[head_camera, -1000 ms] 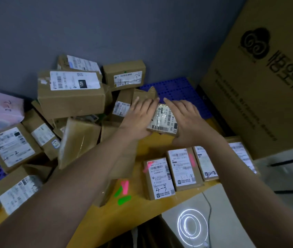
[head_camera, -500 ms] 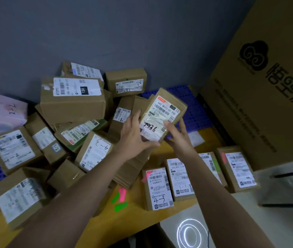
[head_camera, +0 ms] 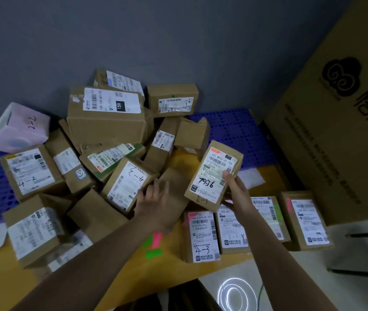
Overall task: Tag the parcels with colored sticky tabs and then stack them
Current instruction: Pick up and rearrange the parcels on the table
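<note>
My right hand [head_camera: 238, 193] grips a small brown parcel [head_camera: 214, 173] marked "7936", held tilted above the table with my thumb on its white label. My left hand [head_camera: 156, 202] rests with relaxed fingers on a plain brown parcel [head_camera: 174, 182] at the front edge of a loose pile of parcels [head_camera: 105, 122]. Loose pink and green sticky tabs [head_camera: 152, 244] lie on the yellow table [head_camera: 111, 277] just below my left wrist. A row of tagged parcels lies flat at the front right, from the one marked "4-3" [head_camera: 203, 236] to the rightmost one [head_camera: 306, 221].
A very large printed cardboard box [head_camera: 335, 131] stands at the right. A blue perforated pallet [head_camera: 234, 131] lies under the pile against a grey wall. A pink parcel [head_camera: 19, 129] sits at the far left. A ring light reflects off the floor [head_camera: 234, 295] below the table edge.
My left hand let go of the "7936" parcel and dropped onto the pile. My right hand now holds that parcel alone, further right and lower.
</note>
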